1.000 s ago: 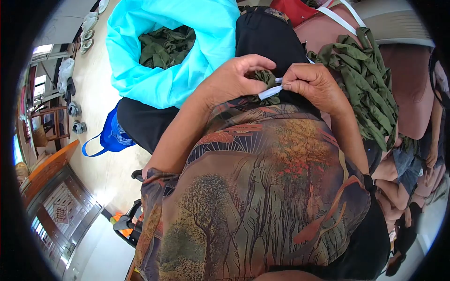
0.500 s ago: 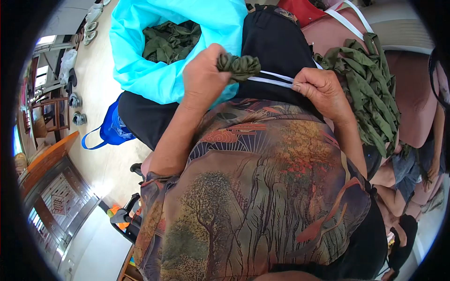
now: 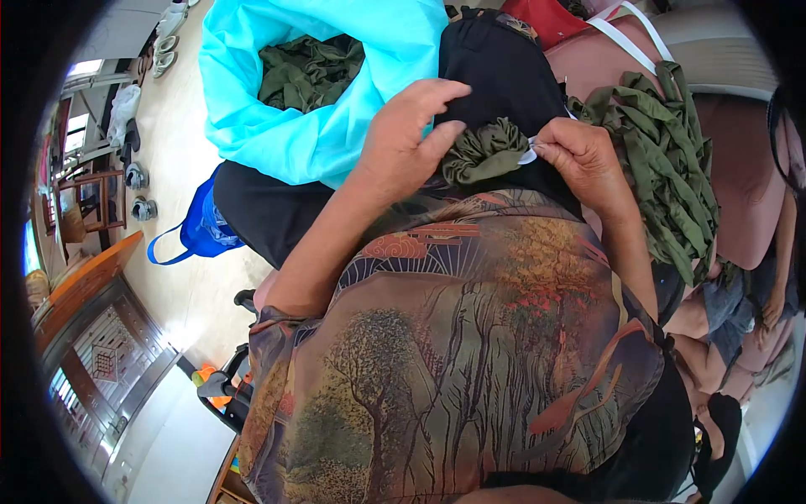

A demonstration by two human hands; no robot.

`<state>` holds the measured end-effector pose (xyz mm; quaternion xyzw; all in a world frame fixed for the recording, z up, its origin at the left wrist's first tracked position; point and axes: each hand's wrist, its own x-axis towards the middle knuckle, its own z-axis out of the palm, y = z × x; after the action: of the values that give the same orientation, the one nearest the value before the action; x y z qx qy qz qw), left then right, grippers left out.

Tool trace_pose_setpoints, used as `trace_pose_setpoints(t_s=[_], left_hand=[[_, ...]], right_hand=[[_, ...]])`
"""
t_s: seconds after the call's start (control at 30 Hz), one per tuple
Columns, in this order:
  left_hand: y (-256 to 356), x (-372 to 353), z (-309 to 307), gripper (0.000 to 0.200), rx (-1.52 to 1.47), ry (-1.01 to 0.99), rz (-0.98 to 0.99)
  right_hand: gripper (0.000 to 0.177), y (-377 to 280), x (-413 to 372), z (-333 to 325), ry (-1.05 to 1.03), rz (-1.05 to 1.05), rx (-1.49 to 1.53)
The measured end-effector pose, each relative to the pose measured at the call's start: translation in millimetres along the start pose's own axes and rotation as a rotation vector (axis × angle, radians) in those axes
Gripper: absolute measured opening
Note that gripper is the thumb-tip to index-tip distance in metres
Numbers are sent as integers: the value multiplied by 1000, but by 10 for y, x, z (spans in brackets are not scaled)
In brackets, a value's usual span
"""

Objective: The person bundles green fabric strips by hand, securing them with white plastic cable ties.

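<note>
A bunched olive-green fabric tube [image 3: 484, 152] rests on my lap between both hands. My left hand [image 3: 405, 143] presses on its left side, thumb against the cloth and fingers spread over my black trousers. My right hand [image 3: 581, 156] pinches the end of a white elastic band [image 3: 528, 155] that pokes out of the fabric's right end. Most of the band is hidden inside the gathered cloth.
A cyan bag [image 3: 311, 92] holding more green fabric pieces stands at my knees. A heap of green strips [image 3: 667, 160] lies on the reddish seat to my right. A blue bag [image 3: 199, 231] sits on the floor. Another person's legs [image 3: 730, 328] are at far right.
My left hand has come back down from the raised pull. The fabric has slid along the white band to my right fingers, so the stretched length of band no longer shows.
</note>
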<state>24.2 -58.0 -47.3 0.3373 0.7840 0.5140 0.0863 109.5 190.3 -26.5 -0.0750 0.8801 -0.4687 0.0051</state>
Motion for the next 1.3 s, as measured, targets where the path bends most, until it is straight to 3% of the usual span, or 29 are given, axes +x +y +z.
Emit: trace_pose_setpoints(t_s=[0.07, 0.2, 0.23, 0.33, 0.43, 0.53, 0.67, 0.8, 0.83, 0.93, 0.97, 1.1, 1.2, 1.3], left_hand=[[112, 97, 29, 40, -119, -151, -72], [129, 168, 125, 41, -74, -415, -70], [153, 195, 137, 34, -14, -473, -34], [185, 184, 187, 22, 61, -381, 74], [247, 172, 66, 20, -23, -351, -44], [75, 65, -5, 19, -74, -139, -169], [95, -76, -110, 22, 387, 93, -55], [-248, -165, -227, 29, 570, 357, 53], [-324, -231, -231, 29, 448, 350, -115], [-534, -283, -420, 25, -963, 334, -835], [-553, -277, -374, 22, -1146, 311, -838], [-266, -169, -104, 18, -1341, 262, -534], [-331, -144, -64, 17, -1289, 4, -446], [-143, -85, -60, 21, -1086, -46, -534]], right_hand=[[10, -50, 22, 17, 21, -50, -39], [11, -135, 29, -24, -57, -103, 1], [11, -160, 16, -33, -89, -97, 20], [12, -183, -25, -38, -133, -89, 45], [13, -179, -32, -33, -123, -79, 27], [15, -169, -40, -19, -76, -76, -7], [15, -105, -39, 43, -32, -162, -152], [15, -121, -16, 64, -35, -146, -138], [15, -106, -10, 71, -35, -154, -141], [15, -99, -12, 106, -45, -125, -131], [15, -105, -1, 119, -46, -109, -125], [15, -166, 80, 117, -81, -32, -64], [15, -193, 127, 124, -56, -45, -64], [15, -184, 125, 157, -42, -40, -54]])
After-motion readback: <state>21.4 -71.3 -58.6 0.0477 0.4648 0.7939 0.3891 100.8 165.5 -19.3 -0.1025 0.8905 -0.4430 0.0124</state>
